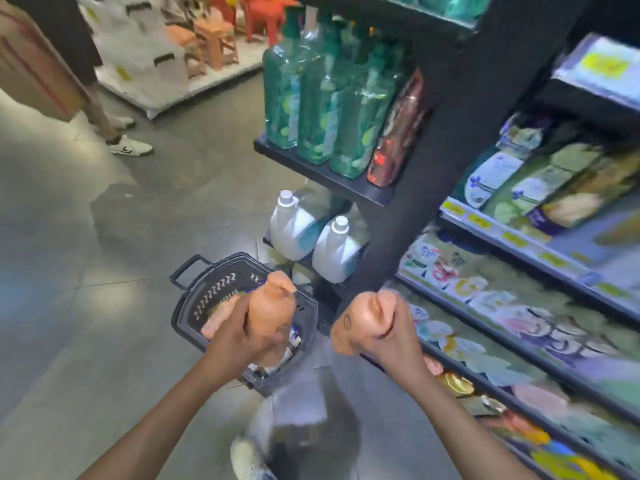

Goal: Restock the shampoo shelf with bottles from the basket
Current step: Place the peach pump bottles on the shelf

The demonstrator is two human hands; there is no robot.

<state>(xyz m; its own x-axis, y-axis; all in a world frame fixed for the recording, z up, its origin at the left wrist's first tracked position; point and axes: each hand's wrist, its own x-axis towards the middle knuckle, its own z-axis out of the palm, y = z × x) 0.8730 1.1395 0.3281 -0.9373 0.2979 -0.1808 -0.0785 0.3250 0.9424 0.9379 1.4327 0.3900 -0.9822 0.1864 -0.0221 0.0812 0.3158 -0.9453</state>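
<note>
My left hand (239,337) grips a peach shampoo bottle (272,306), base end up, over the dark basket (194,299) on the floor. More peach bottles (216,318) lie inside the basket. My right hand (391,332) grips a second peach bottle (356,322), also base up, to the right of the basket and close to the lower shelves (519,344). Both bottles' lower parts are hidden by my fingers.
A black end rack (322,174) holds green pump bottles (311,98) above and white jugs (311,237) below. Shelves of packaged goods run along the right. Another person's legs and shoes (130,145) stand at the far left. My own shoe (247,459) is near the basket.
</note>
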